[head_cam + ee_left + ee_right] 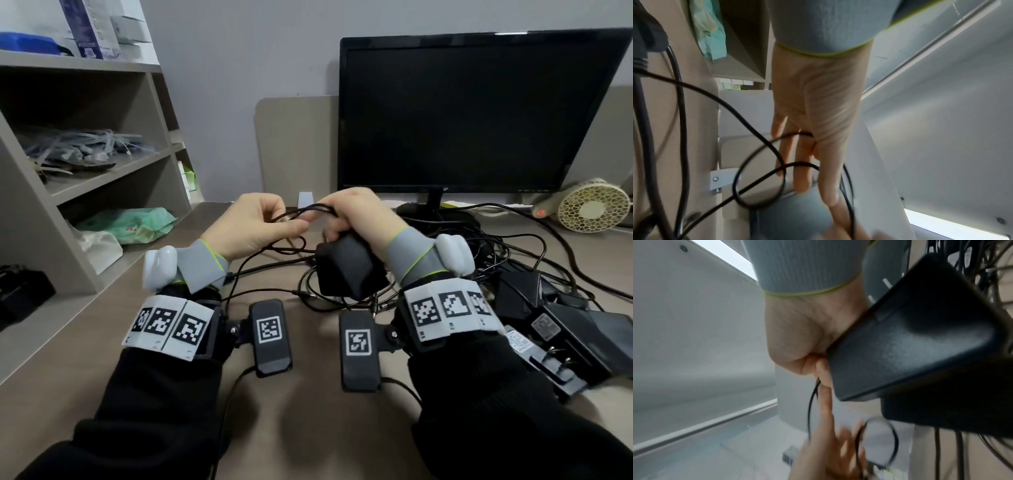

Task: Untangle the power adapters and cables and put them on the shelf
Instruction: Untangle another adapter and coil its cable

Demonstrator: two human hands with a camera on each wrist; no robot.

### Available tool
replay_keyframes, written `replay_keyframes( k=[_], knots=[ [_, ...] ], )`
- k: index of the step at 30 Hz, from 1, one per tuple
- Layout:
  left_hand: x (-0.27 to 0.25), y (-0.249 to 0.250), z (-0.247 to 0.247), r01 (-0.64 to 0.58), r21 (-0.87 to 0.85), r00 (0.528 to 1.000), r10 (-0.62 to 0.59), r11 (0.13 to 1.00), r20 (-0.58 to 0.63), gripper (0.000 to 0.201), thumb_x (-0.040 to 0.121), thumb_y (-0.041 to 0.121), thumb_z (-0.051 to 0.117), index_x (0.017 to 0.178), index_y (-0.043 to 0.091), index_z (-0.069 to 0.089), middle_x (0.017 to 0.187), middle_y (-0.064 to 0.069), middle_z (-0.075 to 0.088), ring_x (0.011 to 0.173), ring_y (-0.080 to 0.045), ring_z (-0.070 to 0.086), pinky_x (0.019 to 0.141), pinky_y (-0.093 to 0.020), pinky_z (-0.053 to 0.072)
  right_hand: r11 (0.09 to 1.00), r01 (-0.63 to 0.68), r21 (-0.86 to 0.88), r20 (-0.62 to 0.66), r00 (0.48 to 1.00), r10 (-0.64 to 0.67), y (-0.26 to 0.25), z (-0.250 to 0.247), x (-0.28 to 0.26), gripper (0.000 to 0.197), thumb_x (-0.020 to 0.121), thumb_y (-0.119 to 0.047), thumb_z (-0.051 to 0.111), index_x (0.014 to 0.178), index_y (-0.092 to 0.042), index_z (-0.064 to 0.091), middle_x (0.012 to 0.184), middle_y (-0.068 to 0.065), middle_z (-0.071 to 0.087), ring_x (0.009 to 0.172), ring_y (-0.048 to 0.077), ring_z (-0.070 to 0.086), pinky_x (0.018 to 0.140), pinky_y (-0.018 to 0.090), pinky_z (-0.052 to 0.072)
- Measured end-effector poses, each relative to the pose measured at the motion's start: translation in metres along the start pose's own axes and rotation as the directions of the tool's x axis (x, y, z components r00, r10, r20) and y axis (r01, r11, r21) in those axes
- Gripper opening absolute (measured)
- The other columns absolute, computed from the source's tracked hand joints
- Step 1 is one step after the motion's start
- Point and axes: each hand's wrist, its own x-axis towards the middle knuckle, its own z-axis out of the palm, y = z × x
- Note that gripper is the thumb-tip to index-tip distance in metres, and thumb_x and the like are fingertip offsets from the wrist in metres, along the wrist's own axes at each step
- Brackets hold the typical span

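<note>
We see the right hand (356, 219) curled around a black box-shaped power adapter (347, 270), held above the beige desk (102, 342), with thin black cable loops (308, 210) gathered over its fingers. The left hand (253, 222) pinches the same cable between thumb and forefinger, just beside the right hand. A pile of other black adapters and tangled cables (548, 308) lies on the desk to the right. Behind stands a black monitor (472, 113) and a small cream fan (592, 205); the grey shelf unit (102, 164) is at the left.
</note>
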Motion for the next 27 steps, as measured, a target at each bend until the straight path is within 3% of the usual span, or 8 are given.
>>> replay_keyframes(
  k=[3,7,10,16,19,23,25,27],
  knots=[
    [-0.002,-0.007,-0.011,0.011,0.010,1.000,-0.011,1.000,-0.022,0.042,0.087,0.008,0.064,0.064,0.016,0.031,0.054,0.002,0.038,0.060,-0.011,0.066,0.051,-0.011,0.037,0.998,0.038,0.050,-0.087,0.996,-0.034,-0.001,-0.024,-0.007,0.021,0.080,-0.004,0.050,0.059,-0.006,0.050,0.040,-0.001,0.030,0.041,0.016,0.033,0.049,0.022,0.033],
    [0.001,-0.021,-0.027,0.051,-0.019,0.995,-0.052,0.999,-0.086,0.023,0.090,0.011,0.061,0.073,0.015,0.046,0.051,0.007,0.060,0.058,-0.011,0.068,0.062,-0.017,0.047,0.990,0.130,0.058,-0.255,0.961,-0.111,-0.006,-0.036,-0.009,0.030,0.084,-0.007,0.045,0.056,-0.014,0.038,0.054,0.006,0.027,0.042,0.013,0.035,0.044,0.017,0.032],
    [0.000,-0.035,-0.034,0.037,0.102,0.995,-0.027,0.994,-0.093,0.019,0.090,0.020,0.058,0.072,0.016,0.055,0.055,0.008,0.065,0.069,-0.011,0.065,0.081,-0.030,0.048,0.981,0.171,0.094,-0.311,0.941,-0.134,-0.007,-0.033,-0.004,0.033,0.086,-0.010,0.043,0.054,-0.017,0.036,0.044,-0.005,0.026,0.047,0.016,0.036,0.050,0.023,0.030],
    [0.004,-0.007,-0.021,0.036,-0.039,0.971,-0.045,0.999,-0.237,0.032,0.102,0.018,0.036,0.072,0.015,0.048,0.034,0.004,0.037,0.039,-0.008,0.051,0.056,-0.028,0.047,0.991,0.116,-0.071,-0.102,0.987,-0.122,0.003,-0.003,0.008,0.039,0.097,-0.014,0.040,0.059,-0.016,0.034,0.036,-0.010,0.033,0.042,0.013,0.035,0.060,0.031,0.033],
    [0.005,0.019,-0.006,-0.031,-0.093,0.977,0.010,0.995,-0.215,0.035,0.103,0.020,0.035,0.069,0.014,0.044,0.036,0.006,0.035,0.036,-0.009,0.037,0.046,-0.023,0.042,0.998,0.027,-0.054,0.021,0.999,-0.026,0.005,0.010,0.010,0.028,0.095,-0.005,0.037,0.069,-0.014,0.043,0.038,-0.010,0.034,0.040,0.012,0.036,0.053,0.027,0.029],
    [0.005,0.042,0.009,-0.158,0.015,0.973,0.158,0.987,-0.166,0.035,0.092,0.034,0.039,0.061,0.017,0.043,0.050,0.008,0.044,0.052,-0.012,0.040,0.054,-0.026,0.035,0.997,0.038,-0.063,0.154,0.988,-0.028,-0.003,0.025,0.003,0.006,0.076,-0.016,0.049,0.072,-0.018,0.046,0.056,-0.003,0.030,0.049,0.011,0.026,0.050,0.024,0.022],
    [0.004,0.046,0.013,-0.176,0.058,0.974,0.182,0.983,-0.132,0.034,0.090,0.035,0.038,0.061,0.018,0.041,0.058,0.005,0.042,0.056,-0.010,0.038,0.056,-0.025,0.033,0.998,0.034,-0.059,0.212,0.977,-0.021,-0.007,0.029,-0.001,0.012,0.063,-0.021,0.049,0.069,-0.018,0.039,0.056,-0.004,0.031,0.051,0.012,0.026,0.051,0.026,0.020],
    [0.002,0.047,0.015,-0.186,0.109,0.972,0.199,0.977,-0.128,0.033,0.094,0.032,0.039,0.063,0.019,0.041,0.060,0.008,0.039,0.056,-0.006,0.036,0.057,-0.025,0.031,0.995,0.046,-0.091,0.236,0.971,-0.023,-0.008,0.028,-0.004,0.014,0.062,-0.023,0.053,0.069,-0.019,0.041,0.058,-0.005,0.035,0.052,0.011,0.029,0.051,0.025,0.022]
  ],
)
